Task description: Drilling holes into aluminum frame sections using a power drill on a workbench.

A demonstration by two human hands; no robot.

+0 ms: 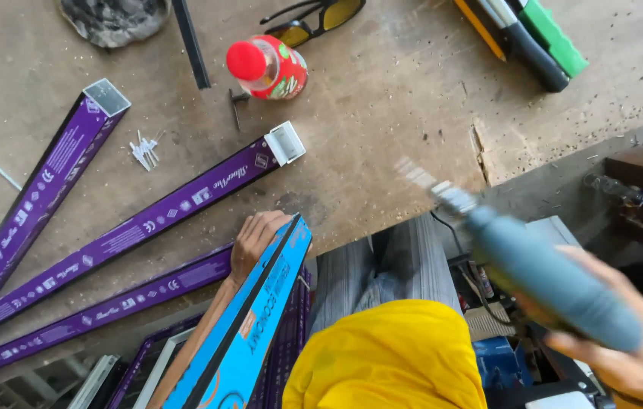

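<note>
Drill (545, 276) gripped in right hand (624, 352), blurred mid-swing off bench edge – bit could catch leg. Left hand (255, 241) fingers curled over blue-wrapped profile (249, 326) top end at bench edge (382, 227) – could slip; 3 purple profiles (147, 220) beside.

A: How's the light?

B: Bright, even daylight over the whole surface (382, 98). Shadows are soft and short; the red-capped bottle (268, 68) drops only a faint one, toward five o'clock.

A: Any glare?

B: A little shine on the purple wrapped lengths (147, 220) at nine o'clock, and on the blue strip (261, 310) near six. Nothing washes out.

A: Blur?

B: The grey drill (541, 273) at four o'clock is heavily smeared by motion, its tip worst, and the right hand (624, 348) on it is soft too. The left hand (255, 238) is sharp.

A: Edges?

B: Straight lengths splay outward toward the corners, a wide-lens stretch. The space at three o'clock, below the surface's edge, is dim.
</note>
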